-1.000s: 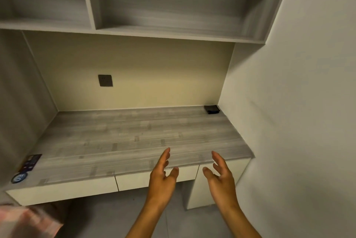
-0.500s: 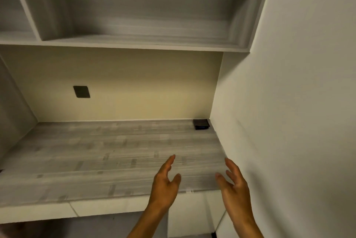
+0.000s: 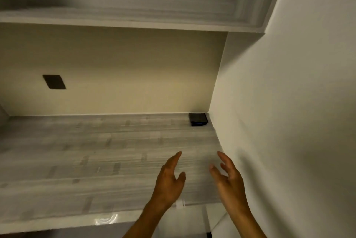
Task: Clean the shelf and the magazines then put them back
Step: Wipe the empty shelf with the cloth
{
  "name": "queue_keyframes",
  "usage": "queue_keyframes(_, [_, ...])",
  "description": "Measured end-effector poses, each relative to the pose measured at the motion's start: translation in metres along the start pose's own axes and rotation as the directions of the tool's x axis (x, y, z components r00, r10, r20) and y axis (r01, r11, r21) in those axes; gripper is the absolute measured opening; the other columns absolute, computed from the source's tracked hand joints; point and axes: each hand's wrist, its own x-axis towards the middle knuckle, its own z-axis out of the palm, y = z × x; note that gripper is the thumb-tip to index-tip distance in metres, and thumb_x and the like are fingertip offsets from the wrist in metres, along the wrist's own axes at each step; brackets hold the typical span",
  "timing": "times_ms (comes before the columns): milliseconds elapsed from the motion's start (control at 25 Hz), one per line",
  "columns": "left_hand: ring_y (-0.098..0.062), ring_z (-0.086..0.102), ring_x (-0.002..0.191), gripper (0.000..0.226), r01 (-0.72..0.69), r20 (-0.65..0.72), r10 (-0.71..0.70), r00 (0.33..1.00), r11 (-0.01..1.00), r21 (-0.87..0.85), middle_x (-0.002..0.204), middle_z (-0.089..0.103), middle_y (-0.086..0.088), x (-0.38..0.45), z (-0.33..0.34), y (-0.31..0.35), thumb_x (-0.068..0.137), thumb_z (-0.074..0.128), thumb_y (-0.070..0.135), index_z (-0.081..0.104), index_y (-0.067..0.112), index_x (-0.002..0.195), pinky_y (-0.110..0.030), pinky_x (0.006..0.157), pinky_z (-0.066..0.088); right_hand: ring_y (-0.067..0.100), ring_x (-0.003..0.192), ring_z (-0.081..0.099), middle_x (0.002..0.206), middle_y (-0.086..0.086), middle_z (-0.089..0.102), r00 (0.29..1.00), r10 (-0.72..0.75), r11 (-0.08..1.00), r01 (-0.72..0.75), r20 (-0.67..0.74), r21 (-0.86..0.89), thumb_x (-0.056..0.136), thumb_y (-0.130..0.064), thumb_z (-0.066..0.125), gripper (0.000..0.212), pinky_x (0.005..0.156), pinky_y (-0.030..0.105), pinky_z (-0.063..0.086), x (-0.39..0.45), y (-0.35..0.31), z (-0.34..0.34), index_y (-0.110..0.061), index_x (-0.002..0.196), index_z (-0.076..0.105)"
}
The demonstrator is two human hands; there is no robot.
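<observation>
A grey wood-grain shelf (image 3: 134, 23) runs across the top of the view, with its open compartment above showing nothing inside. No magazines are in view. My left hand (image 3: 169, 181) and my right hand (image 3: 229, 181) are both raised over the right part of the grey wood-grain desktop (image 3: 86, 151), palms facing each other, fingers apart and holding nothing. Both hands are well below the shelf.
A small dark flat object (image 3: 198, 119) lies in the desktop's back right corner against the white side wall (image 3: 289, 122). A dark wall plate (image 3: 54, 81) sits on the beige back wall. White drawer fronts (image 3: 185, 222) show under the desktop's front edge.
The view has swung right and closer to the desk; the shelf divider and items at the desk's left have left the frame. Both hands have moved forward over the desktop, still apart and empty.
</observation>
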Motion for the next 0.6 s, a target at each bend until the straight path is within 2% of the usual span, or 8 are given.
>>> queue_keyframes(120, [-0.006, 0.030, 0.139, 0.064, 0.036, 0.033, -0.035, 0.999, 0.999, -0.016, 0.152, 0.034, 0.008, 0.067, 0.002, -0.022, 0.094, 0.059, 0.014, 0.029, 0.030, 0.148, -0.022, 0.114, 0.024, 0.018, 0.131, 0.042, 0.146, -0.002, 0.042, 1.000, 0.011, 0.998, -0.010, 0.013, -0.061, 0.093, -0.033, 0.061, 0.050, 0.100, 0.033, 0.041, 0.068, 0.000, 0.022, -0.044, 0.137, 0.041])
queue_keyframes(280, [-0.010, 0.028, 0.141, 0.065, 0.118, 0.114, -0.118, 0.987, 0.993, 0.002, 0.155, 0.031, 0.004, 0.156, -0.009, -0.062, 0.094, 0.059, 0.014, 0.028, 0.027, 0.150, -0.021, 0.113, 0.022, 0.014, 0.133, 0.038, 0.150, -0.003, 0.037, 0.995, 0.054, 0.974, -0.036, 0.078, -0.225, 0.094, -0.032, 0.060, 0.057, 0.096, 0.025, 0.037, 0.156, 0.022, 0.056, -0.038, 0.144, 0.035])
queue_keyframes(440, [-0.018, 0.027, 0.143, 0.065, 0.184, 0.107, -0.204, 0.973, 0.968, 0.170, 0.156, 0.028, -0.003, 0.247, -0.029, -0.108, 0.095, 0.056, 0.016, 0.024, 0.021, 0.152, -0.024, 0.113, 0.020, 0.017, 0.137, 0.036, 0.154, -0.004, 0.031, 0.989, 0.082, 0.926, -0.030, 0.124, -0.376, 0.095, -0.034, 0.058, 0.059, 0.098, 0.024, 0.034, 0.245, 0.041, 0.084, -0.035, 0.148, 0.031])
queue_keyframes(600, [-0.025, 0.041, 0.133, 0.070, 0.137, 0.228, -0.254, 0.940, 0.893, 0.428, 0.153, 0.035, -0.007, 0.279, -0.013, -0.149, 0.098, 0.049, 0.039, 0.010, 0.025, 0.154, -0.039, 0.111, 0.035, 0.021, 0.136, 0.038, 0.156, -0.002, 0.030, 0.981, 0.103, 0.895, -0.019, 0.167, -0.445, 0.097, -0.040, 0.052, 0.058, 0.104, 0.031, 0.035, 0.318, 0.057, 0.113, -0.032, 0.150, 0.028])
